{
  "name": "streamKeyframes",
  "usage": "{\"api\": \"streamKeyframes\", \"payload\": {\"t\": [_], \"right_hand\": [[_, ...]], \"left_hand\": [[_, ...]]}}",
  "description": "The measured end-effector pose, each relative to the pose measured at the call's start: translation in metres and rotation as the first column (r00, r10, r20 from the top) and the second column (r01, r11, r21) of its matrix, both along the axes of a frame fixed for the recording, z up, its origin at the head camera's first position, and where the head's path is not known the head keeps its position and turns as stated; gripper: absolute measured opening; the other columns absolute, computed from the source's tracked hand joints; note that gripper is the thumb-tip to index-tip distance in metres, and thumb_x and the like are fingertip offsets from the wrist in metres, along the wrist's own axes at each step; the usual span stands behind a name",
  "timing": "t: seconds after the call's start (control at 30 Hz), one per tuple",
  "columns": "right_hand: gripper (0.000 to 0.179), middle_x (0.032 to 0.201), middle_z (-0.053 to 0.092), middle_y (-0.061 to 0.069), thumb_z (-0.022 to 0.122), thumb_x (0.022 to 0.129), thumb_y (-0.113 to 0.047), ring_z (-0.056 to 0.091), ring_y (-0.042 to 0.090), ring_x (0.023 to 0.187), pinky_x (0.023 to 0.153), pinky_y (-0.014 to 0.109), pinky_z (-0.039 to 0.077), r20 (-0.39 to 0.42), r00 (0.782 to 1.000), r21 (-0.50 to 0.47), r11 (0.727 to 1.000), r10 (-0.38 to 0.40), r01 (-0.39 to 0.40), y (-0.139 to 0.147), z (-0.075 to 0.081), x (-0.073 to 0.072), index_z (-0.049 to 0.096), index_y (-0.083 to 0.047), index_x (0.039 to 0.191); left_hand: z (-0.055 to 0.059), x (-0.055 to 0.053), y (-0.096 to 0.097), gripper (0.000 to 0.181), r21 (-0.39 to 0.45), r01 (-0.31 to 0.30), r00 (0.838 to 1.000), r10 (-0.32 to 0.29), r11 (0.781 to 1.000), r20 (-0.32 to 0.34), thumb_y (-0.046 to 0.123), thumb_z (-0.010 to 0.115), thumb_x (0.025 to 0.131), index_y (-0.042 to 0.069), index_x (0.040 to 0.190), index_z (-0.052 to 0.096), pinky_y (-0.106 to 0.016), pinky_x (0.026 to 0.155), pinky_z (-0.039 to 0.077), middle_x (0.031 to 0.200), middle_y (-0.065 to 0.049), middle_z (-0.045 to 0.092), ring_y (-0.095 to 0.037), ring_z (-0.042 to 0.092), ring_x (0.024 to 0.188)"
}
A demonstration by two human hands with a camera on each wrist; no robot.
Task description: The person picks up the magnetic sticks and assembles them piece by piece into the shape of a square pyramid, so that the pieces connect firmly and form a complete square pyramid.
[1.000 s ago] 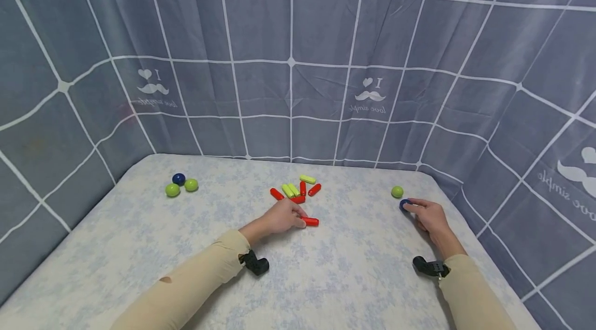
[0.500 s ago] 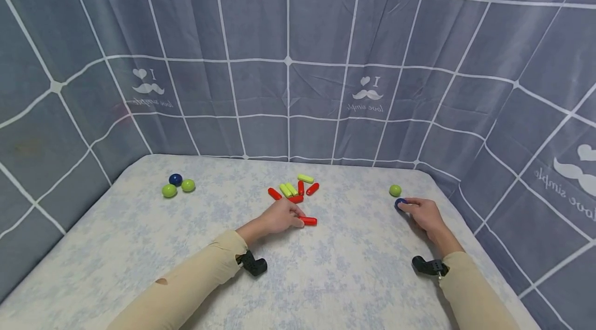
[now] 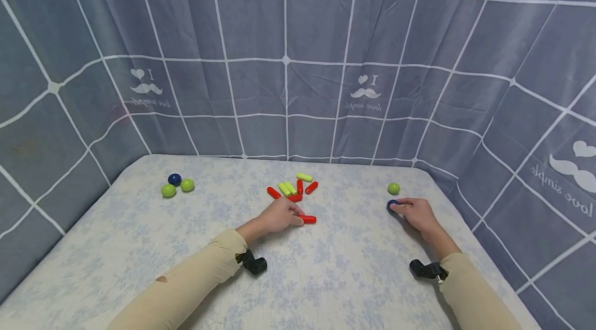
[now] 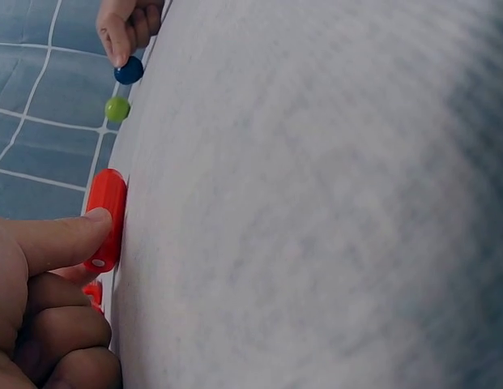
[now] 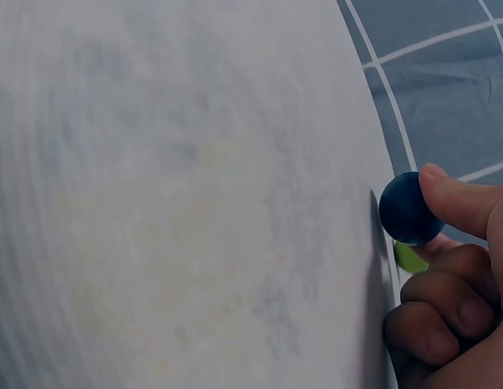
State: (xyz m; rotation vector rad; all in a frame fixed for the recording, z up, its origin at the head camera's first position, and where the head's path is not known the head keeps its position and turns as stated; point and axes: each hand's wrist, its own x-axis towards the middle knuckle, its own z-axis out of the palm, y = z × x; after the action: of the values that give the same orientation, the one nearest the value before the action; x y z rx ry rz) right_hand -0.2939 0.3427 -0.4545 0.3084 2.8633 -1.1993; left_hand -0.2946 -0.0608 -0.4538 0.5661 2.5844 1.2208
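A short red stick [image 3: 309,220] with a pale dot on its end lies between the thumb and forefinger of my left hand [image 3: 281,214]. In the left wrist view the thumb presses on the side of that stick [image 4: 112,188], and the other fingers are curled under. Over the right part of the table, my right hand [image 3: 421,216] pinches a dark blue ball [image 5: 403,209] by thumb and forefinger, close over the cloth. A green ball [image 3: 393,188] rests just beyond it, partly hidden behind the fingers in the right wrist view.
Beyond my left hand is a loose group of several red sticks [image 3: 311,188] and yellow-green sticks [image 3: 284,189]. Two green balls [image 3: 168,191] and a blue ball [image 3: 174,179] sit at the back left. A grey checked curtain [image 3: 261,87] surrounds the patterned tablecloth [image 3: 344,268].
My right hand has shifted a little to the left with the blue ball, now in front of the green one. The left hand keeps its place with the red stick.
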Motion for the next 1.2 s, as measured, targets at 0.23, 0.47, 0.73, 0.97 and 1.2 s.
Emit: {"api": "streamKeyframes", "payload": {"t": [0.23, 0.47, 0.73, 0.97, 1.2], "right_hand": [[0.056, 0.077, 0.050, 0.003, 0.071, 0.093, -0.035, 0.044, 0.018, 0.074, 0.062, 0.030, 0.036, -0.026, 0.998, -0.042, 0.998, 0.052, -0.053, -0.018, 0.002, -0.001, 0.063, 0.005, 0.130], [0.048, 0.061, 0.037, -0.007, 0.075, 0.091, -0.031, 0.037, 0.013, 0.060, 0.056, 0.028, 0.031, -0.066, 0.989, -0.095, 0.986, 0.130, -0.136, -0.043, 0.001, 0.002, 0.069, 0.005, 0.122], [0.044, 0.061, 0.035, -0.006, 0.076, 0.089, -0.026, 0.034, 0.011, 0.058, 0.054, 0.026, 0.029, -0.101, 0.972, -0.098, 0.970, 0.212, -0.221, -0.071, 0.001, 0.005, 0.070, 0.005, 0.120], [0.042, 0.062, 0.035, -0.006, 0.079, 0.088, -0.027, 0.034, 0.012, 0.060, 0.055, 0.026, 0.029, -0.079, 0.970, -0.155, 0.959, 0.229, -0.239, -0.093, 0.004, 0.008, 0.072, 0.001, 0.118], [0.042, 0.060, 0.036, -0.006, 0.080, 0.086, -0.026, 0.032, 0.012, 0.057, 0.053, 0.026, 0.028, -0.066, 0.958, -0.182, 0.941, 0.277, -0.285, -0.112, 0.004, 0.009, 0.073, 0.000, 0.117]], "left_hand": [[-0.002, -0.002, 0.000, 0.011, 0.013, -0.005, 1.000, 0.005, 1.000, 0.016, 0.017, 0.078, 0.088, 0.012, 0.098, 0.080, -0.026, 0.059, 0.032, 0.077, 0.004, 0.069, -0.012, 0.040, 0.064], [-0.003, -0.003, 0.001, 0.011, 0.033, -0.003, 0.999, 0.001, 0.999, 0.043, 0.018, 0.080, 0.086, 0.013, 0.097, 0.080, -0.027, 0.060, 0.031, 0.074, 0.005, 0.067, -0.012, 0.039, 0.065], [-0.004, -0.002, 0.002, 0.012, 0.052, -0.014, 0.998, 0.010, 0.999, 0.068, 0.016, 0.081, 0.085, 0.012, 0.096, 0.080, -0.026, 0.055, 0.028, 0.059, 0.005, 0.051, -0.011, 0.033, 0.057], [-0.003, -0.002, 0.001, 0.011, 0.069, -0.004, 0.998, -0.001, 0.998, 0.066, 0.015, 0.081, 0.085, 0.011, 0.096, 0.080, -0.025, 0.056, 0.029, 0.063, 0.003, 0.059, -0.012, 0.035, 0.058], [-0.001, 0.000, 0.001, 0.012, 0.076, -0.001, 0.998, -0.003, 0.997, 0.057, 0.013, 0.080, 0.085, 0.008, 0.096, 0.080, -0.025, 0.059, 0.030, 0.073, 0.002, 0.068, -0.012, 0.038, 0.066]]}}
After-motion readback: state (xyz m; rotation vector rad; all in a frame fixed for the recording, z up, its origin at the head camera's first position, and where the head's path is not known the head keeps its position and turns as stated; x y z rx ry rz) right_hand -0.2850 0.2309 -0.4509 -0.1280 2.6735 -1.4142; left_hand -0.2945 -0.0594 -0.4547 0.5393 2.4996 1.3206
